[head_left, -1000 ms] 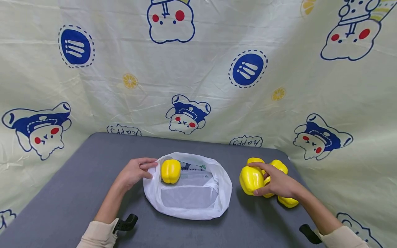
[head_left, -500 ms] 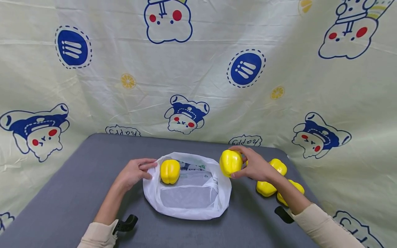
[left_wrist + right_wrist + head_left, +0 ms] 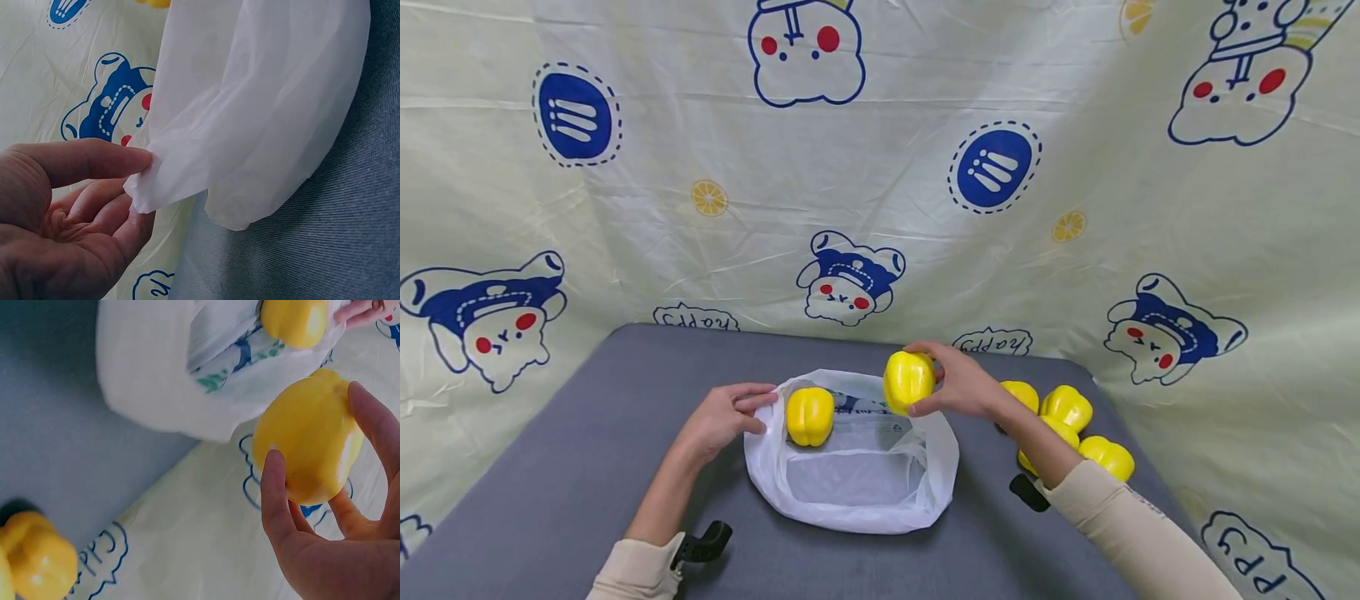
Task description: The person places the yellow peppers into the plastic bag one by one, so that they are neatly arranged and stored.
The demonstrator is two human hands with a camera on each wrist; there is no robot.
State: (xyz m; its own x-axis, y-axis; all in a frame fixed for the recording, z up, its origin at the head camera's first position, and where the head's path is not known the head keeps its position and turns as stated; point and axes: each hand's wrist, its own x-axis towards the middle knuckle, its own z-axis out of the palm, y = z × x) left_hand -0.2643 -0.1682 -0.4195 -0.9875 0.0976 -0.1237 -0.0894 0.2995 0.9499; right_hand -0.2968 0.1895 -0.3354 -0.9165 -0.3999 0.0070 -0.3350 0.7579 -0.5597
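A white plastic bag [image 3: 850, 518] stands on the table with its mouth spread wide. My left hand [image 3: 718, 423] pinches the bag's left rim; in the left wrist view, thumb and fingers [image 3: 119, 164] squeeze a fold of the white plastic [image 3: 250, 112]. Inside the bag, at its left, lies one yellow bell pepper [image 3: 810, 417]. My right hand [image 3: 958, 383] grips another yellow bell pepper [image 3: 908, 382] over the far right part of the bag's rim. The right wrist view shows this pepper [image 3: 306, 437] between thumb and fingertips, beside the bag's opening.
Several more yellow bell peppers [image 3: 1066, 408] sit grouped on the grey table [image 3: 625, 433] to the right, partly behind my right forearm. A printed pale curtain [image 3: 880, 175] hangs behind the table. Black straps [image 3: 703, 542] are at both wrists.
My right hand has carried its yellow bell pepper leftward from the group on the right to above the bag's rim. My left hand has stayed at the bag's left edge.
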